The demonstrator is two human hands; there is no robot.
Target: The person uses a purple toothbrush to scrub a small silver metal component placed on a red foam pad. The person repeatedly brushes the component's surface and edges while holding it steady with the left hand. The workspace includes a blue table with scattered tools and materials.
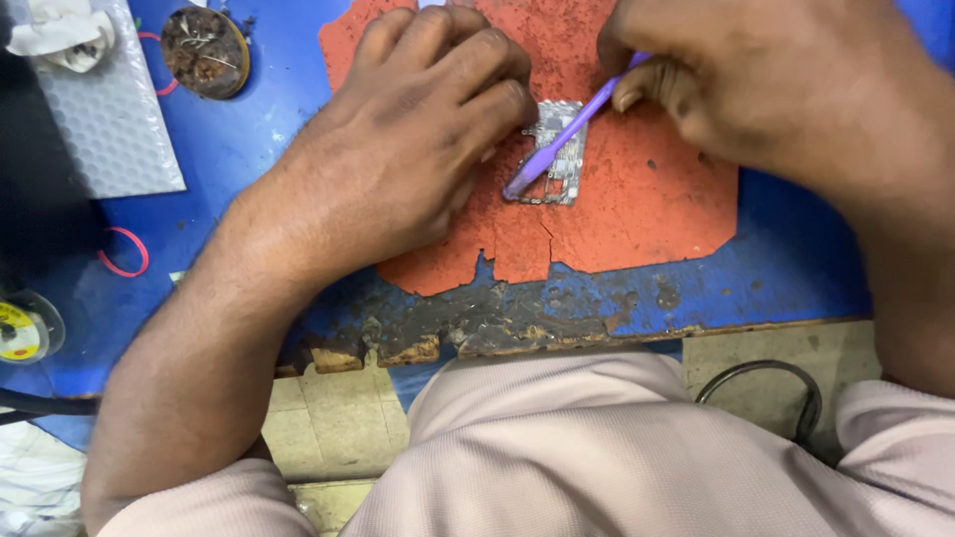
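Observation:
A small grey circuit board (pixel 564 177) lies on a worn red mat (pixel 637 199) on the blue table. My left hand (pixel 413 129) rests on the mat with its fingertips pressing the board's left edge. My right hand (pixel 726 85) grips a thin purple tool (pixel 557 149), which slants down to the left across the board; its tip touches the board's lower left corner. The upper end of the tool is hidden inside my right fist.
The blue table (pixel 249 149) has a chipped, burnt front edge (pixel 477 328). At the far left sit a round tin of metal scraps (pixel 205 52), a bubble-wrap sheet (pixel 109 119), a pink rubber band (pixel 124 252) and a yellow spool (pixel 20 330). A dark cable loop (pixel 771 383) lies on the floor.

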